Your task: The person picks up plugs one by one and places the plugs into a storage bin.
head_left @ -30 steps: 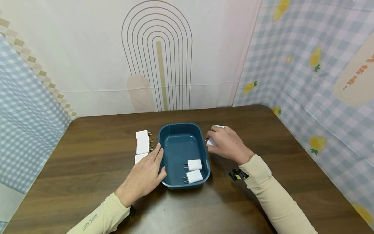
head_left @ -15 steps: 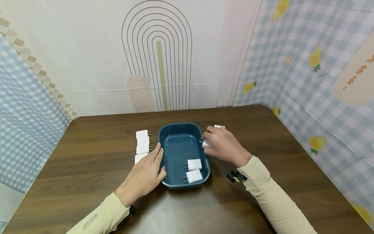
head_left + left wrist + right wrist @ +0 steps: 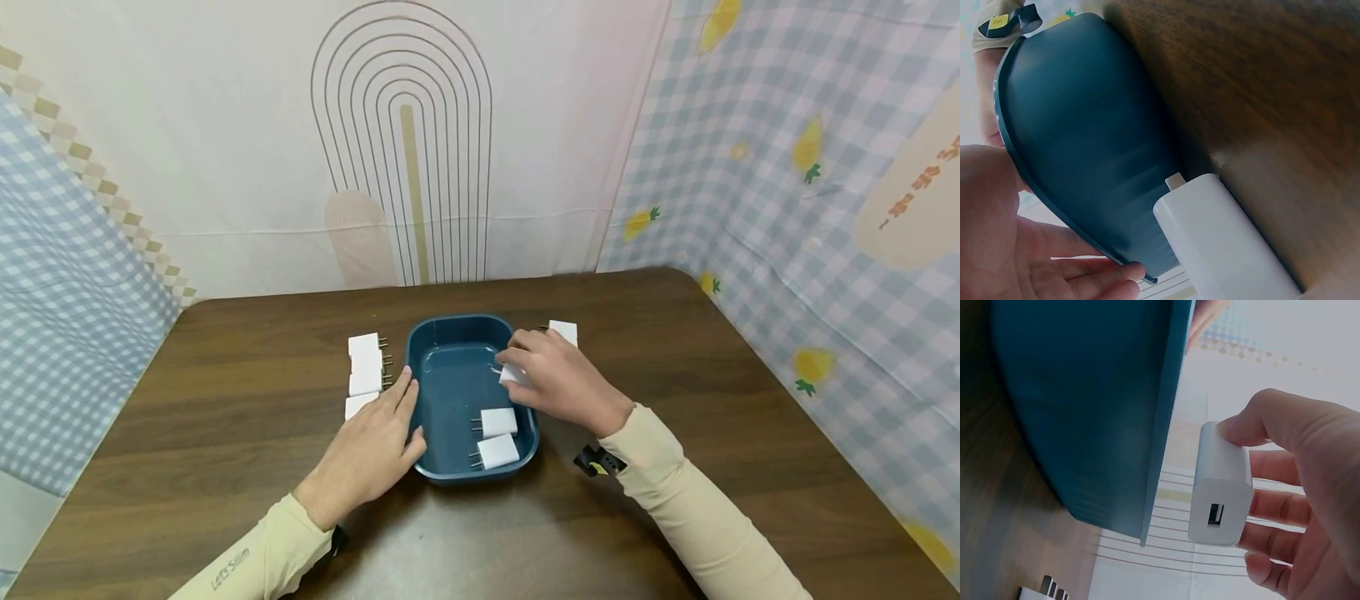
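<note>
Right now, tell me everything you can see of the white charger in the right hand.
The charger is a white block with rounded edges, apparently plastic. One end has a rectangular slot; metal prongs jut from the other, pointing left in the head view. The right hand grips it between thumb and fingers, which partly hide it. It is held up over the right side of the blue tub, apparently not touching it.

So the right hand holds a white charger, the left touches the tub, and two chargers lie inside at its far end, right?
Not quite: the head view shows the two chargers at the near end of the tub, not the far end. The rest is right: the right hand holds a white charger and the left hand touches the tub.
</note>
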`<state>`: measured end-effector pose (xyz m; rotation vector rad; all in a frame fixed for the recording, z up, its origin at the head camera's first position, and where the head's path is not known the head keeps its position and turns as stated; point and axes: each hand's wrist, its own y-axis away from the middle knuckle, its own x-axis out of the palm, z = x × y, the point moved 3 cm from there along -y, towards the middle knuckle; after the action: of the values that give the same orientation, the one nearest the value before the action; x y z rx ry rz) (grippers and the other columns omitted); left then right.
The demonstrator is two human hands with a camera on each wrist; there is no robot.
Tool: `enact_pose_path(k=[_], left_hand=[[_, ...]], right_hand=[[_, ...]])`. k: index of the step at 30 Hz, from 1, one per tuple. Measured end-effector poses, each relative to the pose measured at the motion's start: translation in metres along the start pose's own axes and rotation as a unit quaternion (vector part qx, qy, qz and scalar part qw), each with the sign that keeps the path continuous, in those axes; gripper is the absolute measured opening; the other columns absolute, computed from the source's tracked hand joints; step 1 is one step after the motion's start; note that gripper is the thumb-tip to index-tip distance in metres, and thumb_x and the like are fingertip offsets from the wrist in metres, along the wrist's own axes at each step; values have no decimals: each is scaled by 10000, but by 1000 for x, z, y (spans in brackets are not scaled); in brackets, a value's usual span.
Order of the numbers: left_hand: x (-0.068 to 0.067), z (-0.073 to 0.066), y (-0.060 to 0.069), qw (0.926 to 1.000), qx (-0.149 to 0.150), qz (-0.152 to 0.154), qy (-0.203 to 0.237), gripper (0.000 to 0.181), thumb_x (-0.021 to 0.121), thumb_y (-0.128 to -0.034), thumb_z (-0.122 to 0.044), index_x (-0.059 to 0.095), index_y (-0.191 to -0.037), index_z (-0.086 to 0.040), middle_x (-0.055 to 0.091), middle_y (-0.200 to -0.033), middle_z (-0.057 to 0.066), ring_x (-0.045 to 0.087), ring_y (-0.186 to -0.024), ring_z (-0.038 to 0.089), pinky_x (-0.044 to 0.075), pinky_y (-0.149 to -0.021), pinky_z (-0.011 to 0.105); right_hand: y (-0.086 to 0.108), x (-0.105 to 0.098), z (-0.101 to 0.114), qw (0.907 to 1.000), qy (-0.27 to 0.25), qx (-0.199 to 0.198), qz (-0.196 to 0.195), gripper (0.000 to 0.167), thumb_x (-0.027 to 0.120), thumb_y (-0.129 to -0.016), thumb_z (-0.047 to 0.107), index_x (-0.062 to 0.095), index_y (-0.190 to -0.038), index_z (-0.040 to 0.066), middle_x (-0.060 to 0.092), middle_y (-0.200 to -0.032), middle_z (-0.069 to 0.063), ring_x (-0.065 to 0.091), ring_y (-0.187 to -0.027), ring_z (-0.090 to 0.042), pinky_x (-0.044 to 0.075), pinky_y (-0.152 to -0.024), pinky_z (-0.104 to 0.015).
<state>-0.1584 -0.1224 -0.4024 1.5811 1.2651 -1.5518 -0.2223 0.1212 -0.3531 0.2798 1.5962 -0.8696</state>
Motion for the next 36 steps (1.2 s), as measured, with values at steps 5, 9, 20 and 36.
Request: enact_pose_path(k=[5,9,20,36], left_hand=[[0,0,1,10000,-3,9,4,643,596,-965,-282,448,-1476,78,378,-1598,234,479,-1427,350,453,-1119,493],[0,1,0,10000,-8,10,-10,644,597,-966,-288,449,-1476,76,379,-1599,231,479,-1428,348,455,-1118,492],[0,1,0,10000,-18,-1,7,638,600,-962,-285,458,-1471,73,386,-1595,230,488,-1421,350,455,-1118,491],[1,1,0,10000,-8,26,12,644,593,-967,-291,448,-1478,73,373,-1602,231,480,-1426,353,455,-1118,493]], right_hand=[[-1,3,5,9998,-145,-102,-21,303,789,-871,257,763,-1135,112,681,-1034,-21,617,-909,-148,474,-760,-319],[-2,5,8,9996,-261,-122,77,313,794,-873,271,761,-1145,120,691,-1050,-17,622,-919,-138,458,-752,-301],[-2,15,11,9989,-300,-230,293,303,792,-878,279,760,-1139,129,702,-1070,-14,642,-926,-130,451,-759,-292],[-3,22,11,9981,-142,-274,531,283,787,-885,274,770,-1135,143,720,-1093,-18,660,-973,-136,466,-793,-322]])
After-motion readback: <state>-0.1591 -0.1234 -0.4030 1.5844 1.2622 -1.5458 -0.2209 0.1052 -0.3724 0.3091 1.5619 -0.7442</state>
